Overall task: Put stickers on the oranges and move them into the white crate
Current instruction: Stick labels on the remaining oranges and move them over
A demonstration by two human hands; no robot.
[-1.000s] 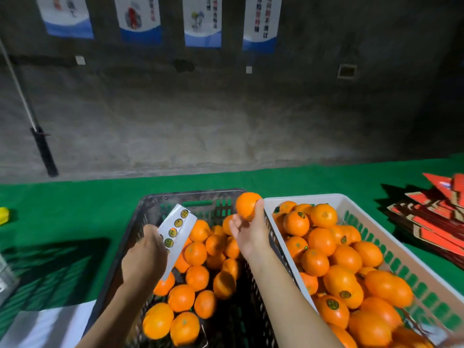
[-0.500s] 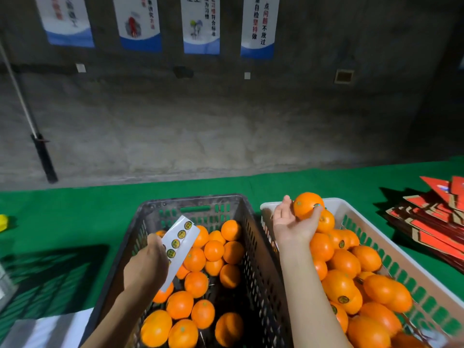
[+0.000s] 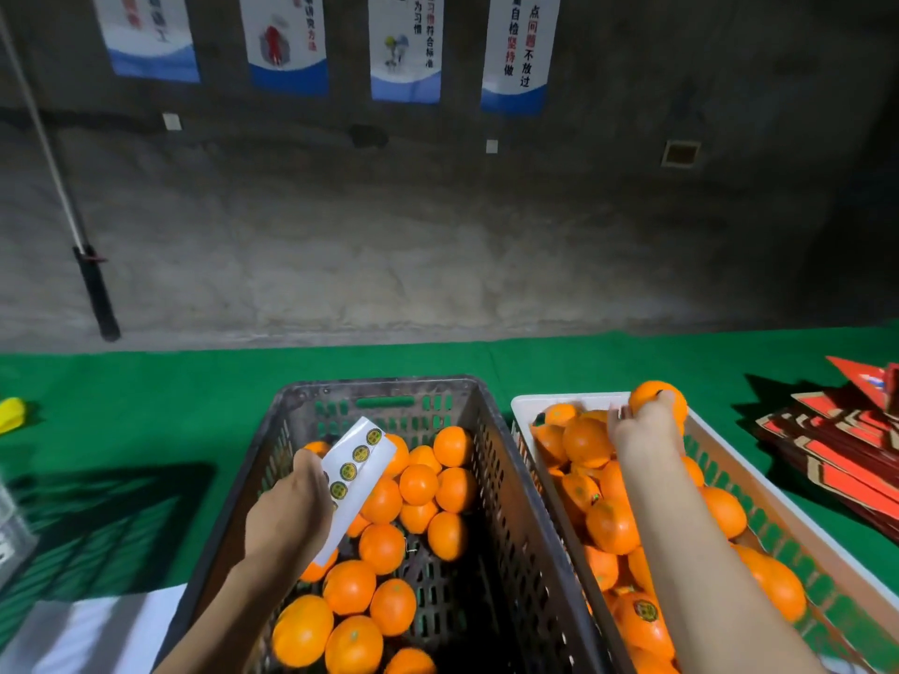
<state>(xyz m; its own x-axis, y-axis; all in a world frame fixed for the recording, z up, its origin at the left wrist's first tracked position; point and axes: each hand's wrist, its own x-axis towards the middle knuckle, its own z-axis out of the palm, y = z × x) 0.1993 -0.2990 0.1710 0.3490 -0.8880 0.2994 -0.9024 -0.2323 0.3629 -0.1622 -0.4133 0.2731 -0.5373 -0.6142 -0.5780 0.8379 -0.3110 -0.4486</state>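
My right hand [image 3: 642,432] grips an orange [image 3: 654,398] above the far right corner of the white crate [image 3: 549,401], which holds several oranges, some with round stickers. My left hand [image 3: 289,508] holds a white sticker sheet [image 3: 352,476] with several round green stickers over the dark crate [image 3: 379,386]. Several loose oranges [image 3: 418,484] lie inside the dark crate.
Both crates stand side by side on a green mat [image 3: 146,411]. A stack of red folded cartons [image 3: 846,449] lies to the right. A yellow object [image 3: 12,413] sits at the far left. A grey concrete wall [image 3: 438,245] rises behind.
My right hand carried the orange from above the dark crate rightward to the far end of the white crate. My left hand kept the sticker sheet in nearly the same place.
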